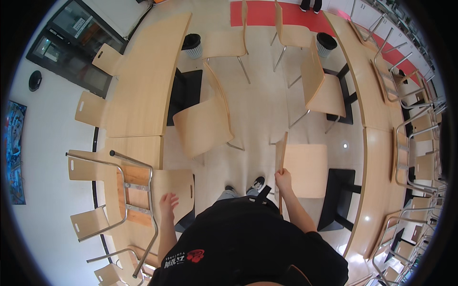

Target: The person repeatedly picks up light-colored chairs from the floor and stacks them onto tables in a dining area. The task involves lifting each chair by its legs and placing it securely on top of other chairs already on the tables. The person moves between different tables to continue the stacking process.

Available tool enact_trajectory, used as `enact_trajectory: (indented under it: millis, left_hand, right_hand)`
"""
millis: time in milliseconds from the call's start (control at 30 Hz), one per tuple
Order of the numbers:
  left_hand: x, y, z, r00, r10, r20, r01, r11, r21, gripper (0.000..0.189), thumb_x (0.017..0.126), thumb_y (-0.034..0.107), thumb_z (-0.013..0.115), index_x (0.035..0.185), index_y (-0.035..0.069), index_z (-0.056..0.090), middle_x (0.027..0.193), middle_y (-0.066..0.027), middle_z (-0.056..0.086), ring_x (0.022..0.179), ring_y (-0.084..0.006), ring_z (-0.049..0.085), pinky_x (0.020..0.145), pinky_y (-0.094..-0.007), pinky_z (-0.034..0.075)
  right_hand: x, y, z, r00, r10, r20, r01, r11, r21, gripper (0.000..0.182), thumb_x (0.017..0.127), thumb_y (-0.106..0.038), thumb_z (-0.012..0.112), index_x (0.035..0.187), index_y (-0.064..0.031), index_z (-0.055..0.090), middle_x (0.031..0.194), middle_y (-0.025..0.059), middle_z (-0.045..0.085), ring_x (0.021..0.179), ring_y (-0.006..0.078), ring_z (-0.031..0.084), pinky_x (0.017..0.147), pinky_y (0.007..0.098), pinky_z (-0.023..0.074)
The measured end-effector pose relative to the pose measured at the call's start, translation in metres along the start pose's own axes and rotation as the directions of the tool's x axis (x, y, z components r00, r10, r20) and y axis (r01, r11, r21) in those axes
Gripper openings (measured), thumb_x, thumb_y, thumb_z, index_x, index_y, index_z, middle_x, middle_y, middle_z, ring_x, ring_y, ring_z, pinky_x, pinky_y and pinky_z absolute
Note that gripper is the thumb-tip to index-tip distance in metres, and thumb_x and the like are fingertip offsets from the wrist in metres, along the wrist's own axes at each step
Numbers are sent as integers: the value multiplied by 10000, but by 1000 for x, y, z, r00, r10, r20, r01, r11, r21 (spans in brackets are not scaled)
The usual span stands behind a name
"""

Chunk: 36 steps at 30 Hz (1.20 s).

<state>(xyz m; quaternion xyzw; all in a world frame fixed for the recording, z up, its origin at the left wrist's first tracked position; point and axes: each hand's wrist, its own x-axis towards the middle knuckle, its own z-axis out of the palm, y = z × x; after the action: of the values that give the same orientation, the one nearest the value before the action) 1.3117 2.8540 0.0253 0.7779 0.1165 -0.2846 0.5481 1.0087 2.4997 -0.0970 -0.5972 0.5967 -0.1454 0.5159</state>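
Note:
My right hand (283, 180) grips the top edge of the backrest of a pale wooden chair (306, 171), which stands on the floor at my right. My left hand (168, 204) is raised with its fingers spread and holds nothing. It is over the backrest (173, 184) of an upturned chair (134, 195) on the left table; whether it touches is unclear. That chair's seat underside faces up, its metal legs stick upward, and its slotted backrest hangs past the table edge.
Long wooden tables run along the left (143, 82) and right (379, 161), the right one bearing several upturned chairs. Loose chairs (204, 125) stand in the aisle ahead. Two waste bins (195, 46) (325, 46) stand beside the tables. A person's legs (310, 5) show on a red floor strip.

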Motion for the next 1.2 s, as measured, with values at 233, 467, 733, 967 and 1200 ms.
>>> enact_trajectory:
  millis: [233,467,733,967,1200]
  left_hand:
    - [95,101,149,925,113,363,-134,990,34,290,848,272,529,1031,47,522,943,-58,589,804,-140,582,657,-252,456]
    - [214,157,340,847,183,499,-149,983,-107,360,841,309,530,1074,35,521,921,-49,592,817,-141,558,699,-319,447]
    - [266,202,432,930,109,352,-130,991,37,375,797,368,569,907,10,568,714,-112,589,564,-215,555,478,-336,451]
    - [281,215,440,936,124,329,-183,971,155,579,782,548,477,651,-14,521,502,-123,512,393,-244,501,392,-376,413]
    - [266,282,358,992,-66,108,76,993,-92,264,830,262,536,671,63,468,471,25,336,372,-98,318,335,-272,251]
  right_hand:
    - [-1,-10,-57,980,183,72,-192,972,134,104,764,-98,492,828,-19,515,571,49,528,443,132,494,386,259,386]
    - [2,-83,-104,989,30,143,70,762,-643,337,722,-304,586,915,-28,602,773,165,631,757,286,623,680,358,484]
    - [97,-163,-96,978,-204,-46,171,907,-386,202,743,-212,580,864,-52,602,679,126,628,655,243,626,593,326,483]
    - [266,-185,-1,860,-194,472,332,915,-230,268,728,-239,608,929,-62,616,733,104,641,665,227,625,630,310,484]
    - [381,-329,77,562,-97,822,297,951,-91,277,849,-239,491,1010,-16,527,831,79,622,722,159,598,636,291,450]
